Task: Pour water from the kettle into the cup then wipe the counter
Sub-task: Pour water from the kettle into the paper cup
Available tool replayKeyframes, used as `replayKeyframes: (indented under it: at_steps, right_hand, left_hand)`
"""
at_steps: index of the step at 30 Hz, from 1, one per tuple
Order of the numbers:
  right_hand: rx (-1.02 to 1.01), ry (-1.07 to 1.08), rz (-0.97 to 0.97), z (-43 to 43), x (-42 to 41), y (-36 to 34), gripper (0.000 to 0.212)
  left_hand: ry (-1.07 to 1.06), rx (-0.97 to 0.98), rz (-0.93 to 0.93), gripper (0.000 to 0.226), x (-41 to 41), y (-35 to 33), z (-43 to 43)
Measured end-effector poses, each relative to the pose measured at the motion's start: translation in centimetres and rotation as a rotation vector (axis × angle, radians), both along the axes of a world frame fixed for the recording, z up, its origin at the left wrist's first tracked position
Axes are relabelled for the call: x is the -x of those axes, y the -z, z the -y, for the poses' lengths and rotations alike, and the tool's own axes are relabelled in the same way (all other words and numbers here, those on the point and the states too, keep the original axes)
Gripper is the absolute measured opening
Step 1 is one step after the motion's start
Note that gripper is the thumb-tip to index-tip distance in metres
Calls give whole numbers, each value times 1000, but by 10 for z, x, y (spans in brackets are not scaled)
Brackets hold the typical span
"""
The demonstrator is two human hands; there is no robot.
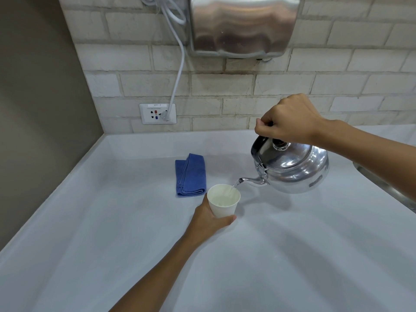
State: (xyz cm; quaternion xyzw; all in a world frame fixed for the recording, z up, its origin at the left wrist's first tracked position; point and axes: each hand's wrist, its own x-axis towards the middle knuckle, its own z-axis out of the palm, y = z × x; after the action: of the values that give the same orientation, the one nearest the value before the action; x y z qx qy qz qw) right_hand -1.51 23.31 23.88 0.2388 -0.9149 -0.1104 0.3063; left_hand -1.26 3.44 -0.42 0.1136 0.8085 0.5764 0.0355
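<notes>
A shiny metal kettle (295, 167) hangs tilted above the white counter (112, 233), spout pointing left and down. My right hand (290, 120) grips its black handle from above. A thin stream of water runs from the spout into a white paper cup (224, 201), which holds some water. My left hand (207, 219) wraps around the cup's left and near side, steadying it on the counter. A folded blue cloth (191, 175) lies on the counter just behind and left of the cup.
A steel hand dryer (243, 25) hangs on the brick wall, its white cable (177, 70) plugged into a wall socket (157, 113). A metal sink rim (387, 188) shows at the right edge. A grey wall (33, 109) closes the left side.
</notes>
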Motion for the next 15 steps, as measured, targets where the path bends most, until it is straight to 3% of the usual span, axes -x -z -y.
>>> replayKeyframes:
  at_steps: [15]
  right_hand:
    - [2, 10, 11, 3, -1, 1, 45]
  left_hand:
    - [7, 4, 10, 74, 0, -1, 0]
